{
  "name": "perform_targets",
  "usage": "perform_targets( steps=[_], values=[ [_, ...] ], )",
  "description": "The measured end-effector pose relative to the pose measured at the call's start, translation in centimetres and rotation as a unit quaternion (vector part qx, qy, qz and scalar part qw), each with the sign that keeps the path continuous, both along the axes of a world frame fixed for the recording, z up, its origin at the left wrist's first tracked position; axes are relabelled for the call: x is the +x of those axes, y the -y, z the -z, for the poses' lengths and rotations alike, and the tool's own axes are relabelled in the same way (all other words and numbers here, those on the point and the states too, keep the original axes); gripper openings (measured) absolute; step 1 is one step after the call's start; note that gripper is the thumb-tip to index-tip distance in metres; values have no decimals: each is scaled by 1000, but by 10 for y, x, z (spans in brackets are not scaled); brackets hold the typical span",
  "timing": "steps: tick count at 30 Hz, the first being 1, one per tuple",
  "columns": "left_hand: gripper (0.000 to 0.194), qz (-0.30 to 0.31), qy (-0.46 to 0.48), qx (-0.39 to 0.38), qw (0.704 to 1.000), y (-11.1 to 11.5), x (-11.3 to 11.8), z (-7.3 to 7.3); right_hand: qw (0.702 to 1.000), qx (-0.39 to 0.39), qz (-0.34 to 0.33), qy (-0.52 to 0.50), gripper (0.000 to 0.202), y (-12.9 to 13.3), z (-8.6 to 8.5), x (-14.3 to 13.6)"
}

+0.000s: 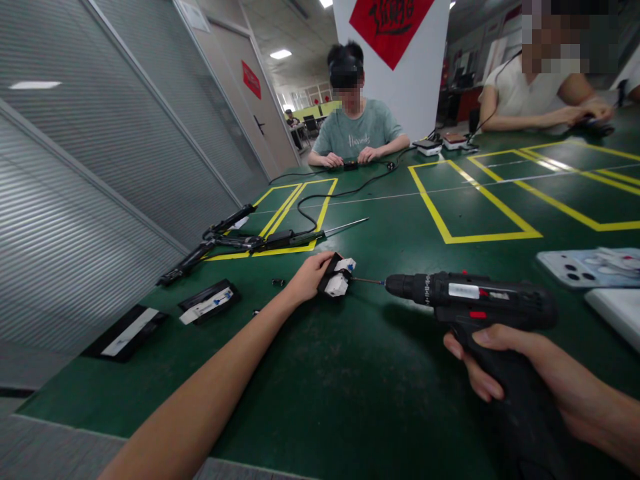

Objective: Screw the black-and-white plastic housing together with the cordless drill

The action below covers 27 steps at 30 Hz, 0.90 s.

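Note:
My right hand [520, 367] is wrapped round the handle of a black cordless drill [475, 297]. A long thin bit [369, 281] runs left from its chuck. The bit's tip is at a small black and white part [338, 279]; I cannot tell whether it sits in a screw. My left hand [311, 275] grips that part from its left side, just above the green table [350, 393]. Small black pieces [278, 282] lie close to my left forearm.
A similar black and white part [210, 301] and a black plate with a white strip [125, 333] lie left. Beyond are a black folding frame [215, 240], a screwdriver [345, 227] and a cable [305, 200]. A phone [575, 270] lies right. Two people sit across the table.

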<state>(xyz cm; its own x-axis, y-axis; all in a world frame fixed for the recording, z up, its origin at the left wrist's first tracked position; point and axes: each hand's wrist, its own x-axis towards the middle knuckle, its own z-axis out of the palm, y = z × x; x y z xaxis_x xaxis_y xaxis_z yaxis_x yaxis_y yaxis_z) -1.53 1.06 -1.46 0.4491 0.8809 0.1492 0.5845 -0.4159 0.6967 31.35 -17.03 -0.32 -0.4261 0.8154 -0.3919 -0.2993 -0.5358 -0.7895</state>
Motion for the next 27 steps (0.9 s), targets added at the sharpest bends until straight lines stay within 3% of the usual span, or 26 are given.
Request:
perform_targets(
  steps=[27],
  values=[
    [39,-6,-2,-3,1000,0,0,0,1000,3,-2,-4,35,0,-2,-2]
  ],
)
